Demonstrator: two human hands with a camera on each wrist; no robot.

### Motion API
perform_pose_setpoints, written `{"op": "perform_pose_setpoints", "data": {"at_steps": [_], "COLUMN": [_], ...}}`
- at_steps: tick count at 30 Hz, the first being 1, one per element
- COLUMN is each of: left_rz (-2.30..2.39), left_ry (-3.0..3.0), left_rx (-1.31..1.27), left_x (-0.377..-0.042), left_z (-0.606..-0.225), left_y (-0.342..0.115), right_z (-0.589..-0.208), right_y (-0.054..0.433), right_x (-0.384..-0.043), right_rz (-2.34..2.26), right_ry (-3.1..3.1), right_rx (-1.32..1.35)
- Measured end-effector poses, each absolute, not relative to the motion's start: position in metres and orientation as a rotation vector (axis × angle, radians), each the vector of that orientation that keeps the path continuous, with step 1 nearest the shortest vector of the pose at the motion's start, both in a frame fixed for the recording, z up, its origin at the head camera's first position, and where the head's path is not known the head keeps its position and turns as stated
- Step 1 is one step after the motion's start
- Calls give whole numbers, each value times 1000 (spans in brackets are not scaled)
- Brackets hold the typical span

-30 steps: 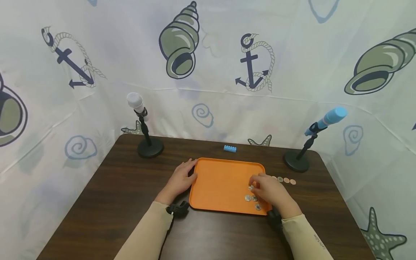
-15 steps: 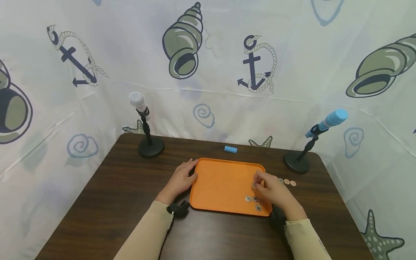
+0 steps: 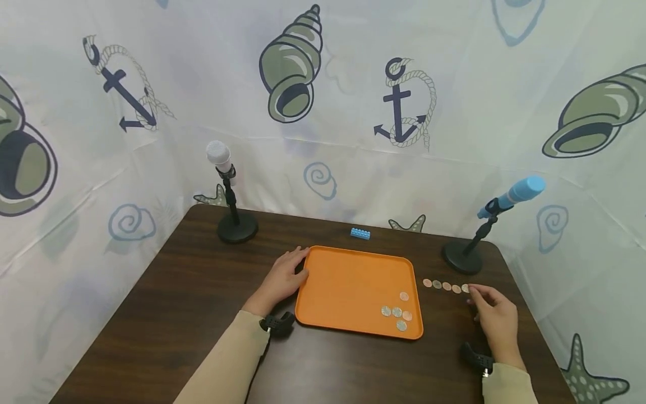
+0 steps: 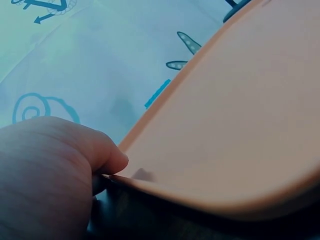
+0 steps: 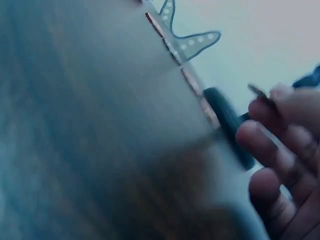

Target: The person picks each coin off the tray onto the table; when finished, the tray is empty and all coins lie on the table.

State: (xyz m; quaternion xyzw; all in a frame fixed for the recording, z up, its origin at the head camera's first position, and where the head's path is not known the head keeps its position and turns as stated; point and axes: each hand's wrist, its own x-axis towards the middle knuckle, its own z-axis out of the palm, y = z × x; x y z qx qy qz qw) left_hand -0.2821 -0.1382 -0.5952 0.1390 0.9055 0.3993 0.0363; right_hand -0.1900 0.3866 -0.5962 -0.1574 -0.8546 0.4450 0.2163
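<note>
My right hand (image 3: 497,320) pinches a coin (image 3: 465,288) between thumb and fingertips, at the right end of a row of coins (image 3: 446,286) on the table. The right wrist view shows that coin (image 5: 260,93) edge-on and tilted, held over the table beyond the row. Several more coins (image 3: 396,312), silver and copper coloured, lie in the right part of the orange tray (image 3: 343,280). On the tray's left side, my left hand (image 3: 282,280) grips the rim, its thumb lapping over the edge in the left wrist view. Its other fingers are mostly hidden there.
A blue toy-like block (image 3: 360,233) sits behind the tray. One black stand with a white-topped microphone-like object (image 3: 219,154) is at the back left, another with a blue one (image 3: 525,188) at the back right. A patterned cloth (image 3: 353,112) hangs behind the dark table (image 3: 202,292).
My right hand has taken a coin from the tray and carried it rightward to the end of the row. The left hand has stayed at the tray's left rim.
</note>
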Motion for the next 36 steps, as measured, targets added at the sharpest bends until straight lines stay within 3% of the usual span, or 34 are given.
{"op": "perform_pose_setpoints", "data": {"at_steps": [6,16,36], "left_rz": [1176,1238,1243], "left_ry": [2770,2798,2780], "left_rx": [401,433,432], "left_x": [-279,-281,-281], "left_z": [-601,-597,-594], "left_y": [-139,-139,-137], "right_z": [-609,-592,-596], "right_y": [395,396,400], "right_x": [-185,-195,-196], "right_rz": [1375,1165,1140], "right_ry": [-2419,-2484,-2604], "right_rx": [-627,-573,-681]}}
